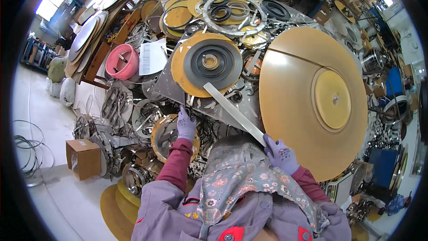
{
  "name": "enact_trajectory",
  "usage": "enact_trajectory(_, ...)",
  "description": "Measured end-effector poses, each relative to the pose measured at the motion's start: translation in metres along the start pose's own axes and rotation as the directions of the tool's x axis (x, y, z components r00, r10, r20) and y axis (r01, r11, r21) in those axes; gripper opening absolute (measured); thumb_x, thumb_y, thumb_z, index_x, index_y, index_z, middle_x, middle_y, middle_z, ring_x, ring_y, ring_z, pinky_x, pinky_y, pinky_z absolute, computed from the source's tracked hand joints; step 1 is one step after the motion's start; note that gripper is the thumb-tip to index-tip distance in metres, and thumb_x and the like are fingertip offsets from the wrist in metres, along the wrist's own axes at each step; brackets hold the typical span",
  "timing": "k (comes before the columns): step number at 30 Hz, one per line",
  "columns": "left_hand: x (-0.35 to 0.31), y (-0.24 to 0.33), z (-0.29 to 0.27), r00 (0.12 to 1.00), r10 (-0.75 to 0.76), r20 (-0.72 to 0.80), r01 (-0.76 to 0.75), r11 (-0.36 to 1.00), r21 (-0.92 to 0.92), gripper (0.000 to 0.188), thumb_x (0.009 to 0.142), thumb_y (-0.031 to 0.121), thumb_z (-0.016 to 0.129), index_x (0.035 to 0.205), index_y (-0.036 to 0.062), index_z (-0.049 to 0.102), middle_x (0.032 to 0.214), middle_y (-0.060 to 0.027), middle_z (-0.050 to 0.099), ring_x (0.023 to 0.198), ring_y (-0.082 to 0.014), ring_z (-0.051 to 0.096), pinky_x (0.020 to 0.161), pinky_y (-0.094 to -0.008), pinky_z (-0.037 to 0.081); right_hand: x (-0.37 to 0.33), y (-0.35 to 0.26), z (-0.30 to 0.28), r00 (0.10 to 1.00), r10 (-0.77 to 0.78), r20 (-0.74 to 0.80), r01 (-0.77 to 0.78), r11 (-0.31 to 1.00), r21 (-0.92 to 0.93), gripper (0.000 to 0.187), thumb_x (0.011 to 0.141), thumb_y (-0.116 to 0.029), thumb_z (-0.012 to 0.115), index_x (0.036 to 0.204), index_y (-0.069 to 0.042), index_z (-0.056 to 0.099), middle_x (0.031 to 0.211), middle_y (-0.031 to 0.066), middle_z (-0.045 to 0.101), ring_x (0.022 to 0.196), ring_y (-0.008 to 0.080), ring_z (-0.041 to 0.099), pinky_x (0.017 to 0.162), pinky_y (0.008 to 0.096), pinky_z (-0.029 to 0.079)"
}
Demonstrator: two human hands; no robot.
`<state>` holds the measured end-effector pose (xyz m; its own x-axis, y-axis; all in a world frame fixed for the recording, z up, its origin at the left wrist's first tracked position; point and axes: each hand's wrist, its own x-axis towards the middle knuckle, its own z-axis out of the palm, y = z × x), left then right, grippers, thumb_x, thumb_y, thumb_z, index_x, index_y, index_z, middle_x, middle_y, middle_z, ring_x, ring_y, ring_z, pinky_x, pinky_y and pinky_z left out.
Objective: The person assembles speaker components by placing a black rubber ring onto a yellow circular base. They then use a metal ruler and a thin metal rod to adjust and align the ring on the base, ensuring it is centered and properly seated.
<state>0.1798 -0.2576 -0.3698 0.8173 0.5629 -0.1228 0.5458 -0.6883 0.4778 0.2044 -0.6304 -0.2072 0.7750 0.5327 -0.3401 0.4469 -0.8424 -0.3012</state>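
My right hand [281, 155], in a pale purple glove, grips the near end of a long flat metal strip [234, 114]. The strip slants away to the left, and its far end lies by the lower edge of a tan disc [182, 75]. On that disc sit dark grey rings [196, 62] with a small coil-like ring [210, 62] in their middle. My left hand [186, 126], gloved alike, is closed at the front edge of the grey sheet-metal tabletop [167, 82]; what its fingertips hold is too small to make out.
A large tan disc [294, 107] with a smaller yellow disc [332, 98] stands at the right. Pink basin [122, 61] and paper sheet [152, 57] lie at the left. Metal rings [209, 22] are piled at the back. A cardboard box [84, 159] sits on the floor among scrap strips.
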Motion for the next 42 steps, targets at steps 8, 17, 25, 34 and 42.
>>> enact_trajectory(8, -0.022, 0.044, -0.025, 0.903, 0.344, -0.259, -0.302, 0.935, 0.187, 0.051, 0.08, 0.019, 0.068, 0.126, 0.0056, 0.051, 0.114, -0.0168, 0.055, 0.1, -0.0339, 0.055, 0.089, -0.046, 0.041, 0.001, -0.002, -0.008, 1.0, -0.004, -0.008, 0.004, 0.999, 0.034, 0.054, 0.09, -0.031, 0.055, 0.14, -0.018, 0.038, 0.09, 0.0205, 0.058, 0.075, 0.0357, 0.062, 0.065, 0.0475, 0.051)
enact_trajectory(17, -0.033, 0.122, 0.037, 0.815, 0.565, 0.13, -0.579, 0.802, 0.143, 0.042, 0.077, 0.012, 0.062, 0.118, 0.0093, 0.057, 0.099, -0.0124, 0.06, 0.094, -0.0311, 0.055, 0.082, -0.0439, 0.044, 0.006, -0.002, -0.021, 0.999, -0.001, 0.043, 0.0, 1.0, 0.014, 0.052, 0.093, -0.031, 0.052, 0.141, -0.019, 0.038, 0.091, 0.0201, 0.059, 0.076, 0.036, 0.063, 0.066, 0.0475, 0.052)
enact_trajectory(25, 0.012, 0.134, 0.101, 0.934, 0.353, 0.058, -0.305, 0.871, -0.386, 0.045, 0.079, 0.02, 0.067, 0.123, 0.0138, 0.056, 0.099, -0.0109, 0.054, 0.088, -0.0266, 0.055, 0.077, -0.0356, 0.047, 0.007, 0.008, -0.018, 0.998, 0.004, 0.056, -0.006, 0.999, 0.043, 0.052, 0.092, -0.032, 0.053, 0.14, -0.02, 0.039, 0.09, 0.0194, 0.058, 0.072, 0.0352, 0.063, 0.063, 0.0473, 0.052)
enact_trajectory(34, 0.004, 0.176, 0.08, 0.938, 0.243, -0.245, -0.288, 0.944, -0.164, 0.043, 0.068, 0.022, 0.08, 0.102, 0.0092, 0.059, 0.103, -0.0123, 0.053, 0.096, -0.0327, 0.052, 0.083, -0.0438, 0.045, 0.009, 0.008, -0.024, 0.998, -0.033, 0.049, 0.031, 0.998, 0.049, 0.051, 0.092, -0.03, 0.054, 0.14, -0.02, 0.039, 0.092, 0.019, 0.057, 0.074, 0.0346, 0.063, 0.064, 0.0464, 0.052)
enact_trajectory(42, 0.01, 0.176, 0.074, 0.906, 0.422, -0.043, -0.424, 0.904, -0.053, 0.026, 0.071, 0.02, 0.073, 0.09, 0.0076, 0.059, 0.105, -0.017, 0.057, 0.095, -0.0371, 0.053, 0.083, -0.0455, 0.045, 0.01, 0.006, -0.03, 0.998, -0.019, 0.054, 0.018, 1.0, 0.003, 0.05, 0.092, -0.028, 0.055, 0.139, -0.021, 0.041, 0.094, 0.0181, 0.057, 0.076, 0.0342, 0.063, 0.066, 0.0464, 0.052)
